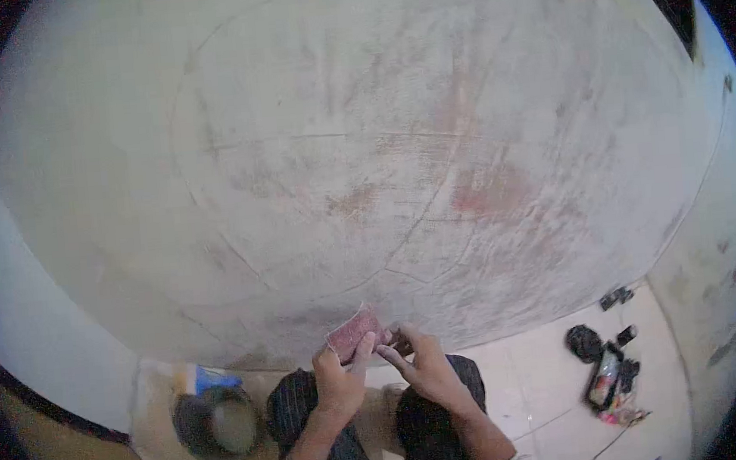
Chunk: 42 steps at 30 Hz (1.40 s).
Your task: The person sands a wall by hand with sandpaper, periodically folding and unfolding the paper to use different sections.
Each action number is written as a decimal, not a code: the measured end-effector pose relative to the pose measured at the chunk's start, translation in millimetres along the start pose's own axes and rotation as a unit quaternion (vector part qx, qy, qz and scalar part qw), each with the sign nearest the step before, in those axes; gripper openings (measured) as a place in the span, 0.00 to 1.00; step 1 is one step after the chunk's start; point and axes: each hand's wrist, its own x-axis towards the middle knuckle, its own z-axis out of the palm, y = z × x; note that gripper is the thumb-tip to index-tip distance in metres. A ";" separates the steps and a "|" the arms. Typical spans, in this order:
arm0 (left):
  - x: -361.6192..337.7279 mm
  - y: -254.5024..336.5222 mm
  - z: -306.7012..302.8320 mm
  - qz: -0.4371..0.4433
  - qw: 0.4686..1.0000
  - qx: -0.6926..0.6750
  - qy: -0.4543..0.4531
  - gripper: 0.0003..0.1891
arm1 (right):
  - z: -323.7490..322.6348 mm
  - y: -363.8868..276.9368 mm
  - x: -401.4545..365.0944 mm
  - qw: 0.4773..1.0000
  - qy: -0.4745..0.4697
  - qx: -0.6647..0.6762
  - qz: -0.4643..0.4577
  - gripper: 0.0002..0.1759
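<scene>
A piece of reddish sandpaper [354, 332] with a pale, ragged edge is held up in front of the wall, over my knees. My left hand [342, 377] grips it from the left, thumb pressed on its face. From the other side, my right hand [422, 364] pinches the sheet's lower right end, where a darker brown part shows by the fingers. The two thumbs are close together. Behind the sheet rises the pale wall [296, 192], scuffed and cracked, with a reddish worn patch [490, 190] right of its middle.
A dark bucket [189, 430] stands on the floor at the left, with a blue-and-white item [211, 379] behind it. On the right floor tiles [528, 390] lie a black bag with bottles and packets [606, 380], small black objects [617, 298] and a cord.
</scene>
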 end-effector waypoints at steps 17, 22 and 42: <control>4.1 14.0 -6.0 0.020 0.997 0.069 0.035 0.15 | 3.4 -2.5 12.5 0.999 -0.036 -0.017 -0.016 0.17; 5.3 -7.8 -19.4 0.025 0.999 0.045 0.007 0.13 | 9.4 -17.1 7.2 1.000 -0.011 -0.022 -0.017 0.15; 258.1 215.2 -59.5 0.620 0.641 0.388 0.234 0.28 | 11.8 11.1 12.5 0.997 0.035 0.065 -0.012 0.17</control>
